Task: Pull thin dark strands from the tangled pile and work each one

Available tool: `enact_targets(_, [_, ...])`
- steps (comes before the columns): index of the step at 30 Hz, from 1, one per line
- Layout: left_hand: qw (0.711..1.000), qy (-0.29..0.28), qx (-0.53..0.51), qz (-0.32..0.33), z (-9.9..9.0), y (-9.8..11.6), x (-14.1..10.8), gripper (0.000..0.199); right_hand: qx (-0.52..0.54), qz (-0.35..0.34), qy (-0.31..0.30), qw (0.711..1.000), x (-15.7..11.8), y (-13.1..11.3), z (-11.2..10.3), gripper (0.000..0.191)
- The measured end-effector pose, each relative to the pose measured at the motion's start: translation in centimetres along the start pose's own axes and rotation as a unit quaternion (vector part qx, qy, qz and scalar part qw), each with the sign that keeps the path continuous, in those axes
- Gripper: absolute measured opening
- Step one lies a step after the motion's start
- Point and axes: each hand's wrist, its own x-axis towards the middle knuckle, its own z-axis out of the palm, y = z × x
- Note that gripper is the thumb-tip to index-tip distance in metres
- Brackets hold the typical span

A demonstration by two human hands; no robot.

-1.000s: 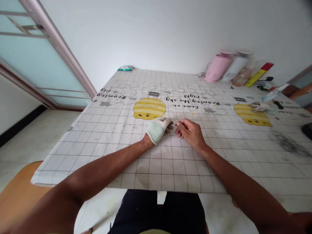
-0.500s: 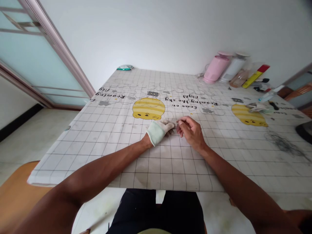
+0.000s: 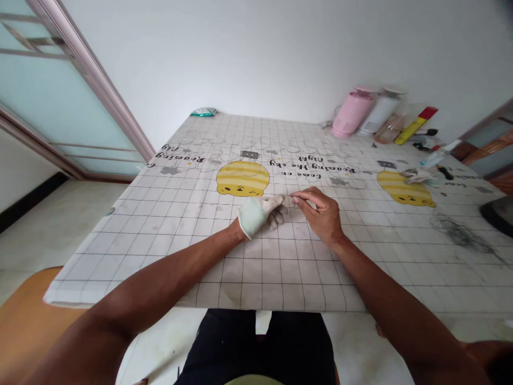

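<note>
From where I stand, the work looks under way rather than finished, though what is done and what is left I can't tell; the left hand, in a pale glove, and the bare right hand face each other mid-frame, just apart; each grip has thumb and fingertips drawn close, but whether they pinch anything I can't tell; any piece there, at frame centre, is too small to see; a dark tangle lies loose at right on the tabletop, below a crumpled cloth; a pink canister stands upper right; nothing visible blocks the hands.
</note>
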Motion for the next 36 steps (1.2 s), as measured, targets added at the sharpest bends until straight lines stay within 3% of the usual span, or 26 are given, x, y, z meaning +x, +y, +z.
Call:
enact_targets(3, [0.986,0.1,0.128,0.038,0.5,1.1,-1.0,0.048,-0.034,0.014,0.044,0.998,-0.1,0.5,-0.1,0.02])
enact_targets(6, [0.968,0.138,0.195,0.07,1.3,1.5,-1.1,0.035,-0.077,-0.004,0.073,0.994,-0.2,1.2,0.3,0.021])
enact_targets(12, [0.973,0.115,0.184,0.085,2.8,0.4,0.0,0.017,-0.113,-0.021,0.062,0.991,-0.4,1.4,1.3,0.022])
enact_targets(18, [0.985,0.13,0.109,0.019,1.7,0.3,0.7,0.019,-0.031,0.031,0.012,0.999,-0.6,0.0,1.1,0.019])
enact_targets(22, [0.981,0.099,0.165,0.014,0.4,0.6,0.8,0.017,0.023,0.11,-0.008,0.994,-0.6,-0.1,0.7,0.018])
enact_targets(25, [0.967,0.071,0.246,0.011,0.0,1.3,0.5,0.017,0.024,0.128,-0.042,0.991,-0.4,0.2,0.3,0.019])
enact_targets(28, [0.953,0.084,0.292,0.007,0.3,1.9,0.0,0.021,-0.012,0.11,-0.054,0.992,-0.4,0.4,0.0,0.015])
enact_targets(32, [0.945,0.108,0.309,0.014,0.9,1.9,-0.4,0.038,-0.086,0.026,-0.044,0.995,-0.4,0.5,-0.1,0.008])
enact_targets(36, [0.942,0.089,0.324,0.019,1.3,1.5,-0.4,0.036,-0.159,-0.049,-0.023,0.986,-0.6,1.0,0.0,0.011])
